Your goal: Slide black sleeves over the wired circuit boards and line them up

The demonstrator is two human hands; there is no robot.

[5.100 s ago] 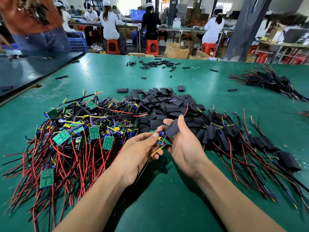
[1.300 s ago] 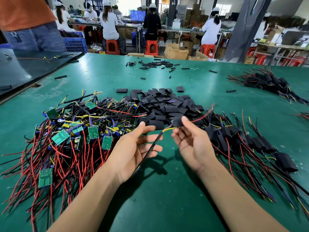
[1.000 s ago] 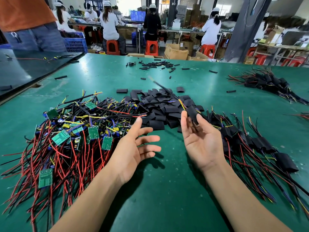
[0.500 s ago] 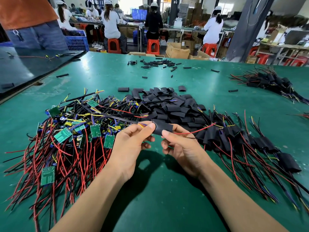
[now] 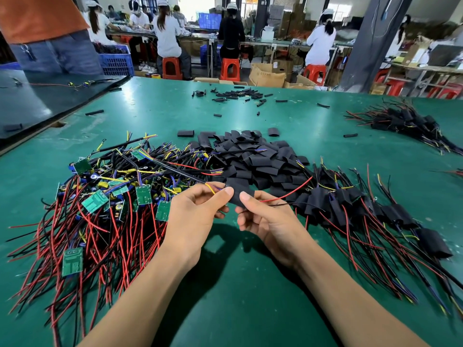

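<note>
I hold one black sleeve (image 5: 237, 192) between both hands, just above the green tabletop (image 5: 225, 284) and near its front middle. My left hand (image 5: 193, 216) pinches the sleeve's left end between thumb and forefinger, the other fingers curled beneath. My right hand (image 5: 265, 217) pinches the right end the same way. Yellow and purple wires (image 5: 211, 188) leave the sleeve on the left and pass over my left fingers. A red wire (image 5: 288, 194) and a thin black one leave it on the right, running toward the finished row. I cannot tell how far the board sits inside the sleeve, as the sleeve hides it. To my left lies a heap of bare boards (image 5: 112, 199), green, tangled with red, black and yellow leads that fan toward the front edge. Behind my hands lies a pile of loose sleeves (image 5: 250, 156), touching the bare-board heap on its left side. To my right lies a row of sleeved boards (image 5: 350, 206), leads pointing toward me and to the right. A second bundle of sleeved boards (image 5: 406, 121) lies well apart at the far right. Short tube offcuts (image 5: 238, 93) are scattered near the far edge. A dark mat (image 5: 37, 103) covers the far left corner, with a person in an orange shirt (image 5: 42, 21) standing behind it. Beyond the tabletop, workers sit on red stools (image 5: 229, 68) at benches, backs to me.
</note>
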